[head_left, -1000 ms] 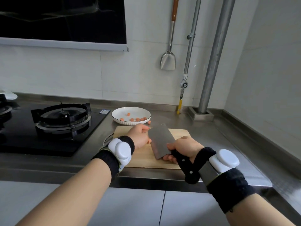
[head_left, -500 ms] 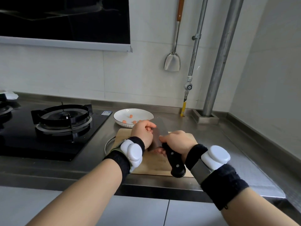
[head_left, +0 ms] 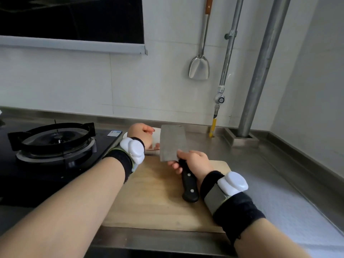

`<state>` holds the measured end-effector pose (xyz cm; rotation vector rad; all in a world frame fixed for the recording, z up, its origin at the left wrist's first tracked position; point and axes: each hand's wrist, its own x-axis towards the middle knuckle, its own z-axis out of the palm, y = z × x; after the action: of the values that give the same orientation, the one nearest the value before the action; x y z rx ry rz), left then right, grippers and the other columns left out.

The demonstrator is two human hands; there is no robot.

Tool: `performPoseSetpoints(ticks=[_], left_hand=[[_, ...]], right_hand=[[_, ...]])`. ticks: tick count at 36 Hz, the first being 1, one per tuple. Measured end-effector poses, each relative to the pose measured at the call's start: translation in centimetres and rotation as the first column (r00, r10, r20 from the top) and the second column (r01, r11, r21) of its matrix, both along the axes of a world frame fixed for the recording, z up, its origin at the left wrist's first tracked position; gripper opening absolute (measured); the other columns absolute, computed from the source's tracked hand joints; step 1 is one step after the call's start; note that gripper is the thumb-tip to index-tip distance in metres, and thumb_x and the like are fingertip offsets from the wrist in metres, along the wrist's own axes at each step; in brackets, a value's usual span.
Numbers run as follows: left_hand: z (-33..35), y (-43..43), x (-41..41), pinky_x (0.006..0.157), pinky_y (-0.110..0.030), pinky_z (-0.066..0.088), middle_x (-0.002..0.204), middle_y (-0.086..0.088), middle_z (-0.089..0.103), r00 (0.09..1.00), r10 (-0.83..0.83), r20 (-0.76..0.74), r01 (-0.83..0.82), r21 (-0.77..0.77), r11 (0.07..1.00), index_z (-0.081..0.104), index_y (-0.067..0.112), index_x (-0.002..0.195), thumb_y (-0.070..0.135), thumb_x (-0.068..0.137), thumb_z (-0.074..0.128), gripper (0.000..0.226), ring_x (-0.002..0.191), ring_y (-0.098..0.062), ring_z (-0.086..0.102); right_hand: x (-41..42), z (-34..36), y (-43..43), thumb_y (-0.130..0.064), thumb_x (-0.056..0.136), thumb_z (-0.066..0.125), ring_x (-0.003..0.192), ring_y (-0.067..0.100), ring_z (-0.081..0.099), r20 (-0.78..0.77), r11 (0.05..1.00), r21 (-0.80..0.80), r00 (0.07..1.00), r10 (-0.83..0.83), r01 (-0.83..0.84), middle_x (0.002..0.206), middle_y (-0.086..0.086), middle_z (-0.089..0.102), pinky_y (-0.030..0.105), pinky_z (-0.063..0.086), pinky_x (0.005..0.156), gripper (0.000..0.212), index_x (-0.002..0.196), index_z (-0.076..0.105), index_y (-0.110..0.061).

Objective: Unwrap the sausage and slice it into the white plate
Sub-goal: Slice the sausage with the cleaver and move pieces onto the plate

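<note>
Left hand: the left hand (head_left: 141, 135) hung over the near edge of the white plate (head_left: 156, 135), thumb uppermost; its fingers were tucked out of my sight, so I could not tell whether they held anything.
Right hand: the right hand (head_left: 194, 162) was wrapped round the black handle of the cleaver (head_left: 172, 142), gripping just behind the blade.
Cleaver: the broad blade was raised off the board, its flat side up, reaching out over the plate.
White plate: it sat on the steel counter (head_left: 260, 164) just beyond the wooden cutting board (head_left: 149, 198). Only a strip of white showed between hand and blade.
Sausage: hidden, since the hand and blade covered the plate's hollow.
Gas burner (head_left: 52, 138): to the left of the board.
Spatula (head_left: 199, 68): hung on the wall behind.
</note>
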<state>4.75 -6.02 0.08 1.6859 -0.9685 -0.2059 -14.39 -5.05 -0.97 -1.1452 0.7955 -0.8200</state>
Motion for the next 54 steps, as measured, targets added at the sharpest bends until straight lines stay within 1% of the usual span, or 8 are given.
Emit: performPoseSetpoints(ticks=[6,16,20,23,27,36,47,54], left_hand=[[0.1,-1.0,1.6,0.08,-0.028,0.049,0.107,-0.011,0.073,0.995,-0.044,0.092,0.027,0.171,0.985,0.076,0.01,0.099,-0.001,0.09,0.044,0.035,0.1,-0.031,0.065],[1.1,-1.4,-0.7,0.035,-0.015,0.044,0.087,-0.008,0.063,0.984,-0.171,-0.047,0.177,0.193,0.965,0.072,0.003,0.089,-0.002,0.092,0.053,0.02,0.041,-0.01,0.06],[0.9,-2.2,-1.8,0.055,-0.026,0.058,0.09,-0.014,0.066,0.958,-0.281,-0.064,0.288,0.176,0.941,0.07,-0.005,0.088,-0.002,0.088,0.059,0.012,0.056,-0.014,0.07],[0.5,-3.4,-2.1,0.083,-0.031,0.054,0.098,-0.001,0.07,0.903,-0.35,0.251,0.276,0.287,0.917,0.073,0.018,0.084,0.01,0.081,0.069,0.01,0.091,-0.021,0.068],[0.6,-4.8,-3.0,0.1,-0.035,0.04,0.12,0.002,0.058,0.58,-0.455,0.676,0.097,0.498,0.862,0.07,0.026,0.097,0.028,0.076,0.072,0.021,0.119,-0.024,0.046],[0.1,-5.2,-3.8,0.104,-0.041,0.036,0.118,0.003,0.043,0.469,-0.496,0.731,-0.114,0.607,0.786,0.047,0.03,0.076,0.043,0.07,0.063,0.022,0.115,-0.028,0.036],[0.3,-4.8,-5.0,0.083,-0.031,0.03,0.124,-0.002,0.042,0.506,-0.459,0.73,-0.127,0.589,0.798,0.056,0.02,0.115,0.032,0.081,0.063,0.036,0.123,-0.025,0.037],[1.2,-3.7,-3.0,0.094,-0.038,0.047,0.099,-0.001,0.068,0.78,-0.332,0.531,0.085,0.436,0.896,0.068,0.03,0.075,0.026,0.081,0.057,0.013,0.111,-0.028,0.05]], right_hand=[[-0.8,0.2,-1.5,-0.012,0.1,0.052,0.043,0.016,0.055,0.196,0.972,0.227,0.975,-0.106,0.06,0.075,0.024,0.068,0.02,0.043,0.037,0.022,0.096,0.055,0.01],[-1.6,0.6,-2.0,-0.017,0.103,0.046,0.04,0.011,0.048,0.321,0.929,0.366,0.93,-0.177,0.051,0.065,0.016,0.07,0.017,0.043,0.038,0.016,0.111,0.046,-0.003],[-1.6,0.6,-1.9,-0.016,0.103,0.045,0.04,0.011,0.048,0.329,0.928,0.368,0.925,-0.19,0.059,0.066,0.017,0.07,0.017,0.043,0.037,0.012,0.104,0.046,-0.003],[-1.4,0.6,-1.9,-0.016,0.103,0.046,0.045,0.012,0.049,0.32,0.922,0.38,0.924,-0.208,0.075,0.068,0.018,0.07,0.018,0.044,0.038,0.018,0.115,0.045,-0.003],[-1.5,0.4,-2.3,-0.017,0.103,0.048,0.043,0.013,0.048,0.331,0.915,0.397,0.918,-0.219,0.075,0.067,0.017,0.068,0.018,0.043,0.038,0.018,0.115,0.044,-0.005],[-1.7,0.3,-2.2,-0.016,0.103,0.049,0.036,0.014,0.05,0.346,0.916,0.395,0.914,-0.211,0.062,0.065,0.017,0.067,0.017,0.043,0.036,0.013,0.103,0.046,-0.004],[-1.6,0.3,-2.1,-0.015,0.101,0.051,0.039,0.015,0.051,0.289,0.92,0.376,0.929,-0.232,0.113,0.071,0.019,0.068,0.019,0.044,0.037,0.014,0.098,0.05,-0.002],[-1.5,0.0,-2.2,-0.015,0.101,0.052,0.041,0.015,0.052,0.288,0.914,0.388,0.927,-0.241,0.117,0.073,0.021,0.07,0.019,0.044,0.037,0.012,0.106,0.048,-0.004]])
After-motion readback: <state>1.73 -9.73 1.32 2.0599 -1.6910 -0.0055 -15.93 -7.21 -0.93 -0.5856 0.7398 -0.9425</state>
